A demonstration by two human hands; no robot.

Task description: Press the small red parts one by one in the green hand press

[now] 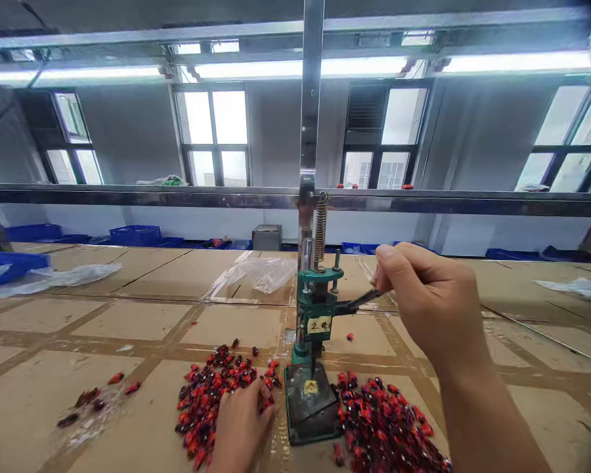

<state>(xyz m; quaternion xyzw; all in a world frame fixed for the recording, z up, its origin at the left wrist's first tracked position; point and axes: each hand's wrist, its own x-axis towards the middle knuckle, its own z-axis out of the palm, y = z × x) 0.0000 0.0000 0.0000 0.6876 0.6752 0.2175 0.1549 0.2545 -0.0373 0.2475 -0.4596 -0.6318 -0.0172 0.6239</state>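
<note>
The green hand press [320, 309] stands upright on the taped cardboard tabletop [29, 368]. To its right, the right hand [423, 289] is closed around the end of its black lever [359, 302]. The press looks heavy and the lever stiff, probably sprung by the coil spring [320, 233] at the press's top, so the lever's outer end seems the best hold, giving most leverage. Just left of the press, the left hand [243, 410] has its fingers curled at a heap of red-and-black pieces [201, 401]; whether it pinches one, I cannot tell. A second heap [381, 420] lies just right of the press. These pieces look light, hard and glossy, likely slippery plastic rather than fragile, and best taken singly between thumb and fingertip.
</note>
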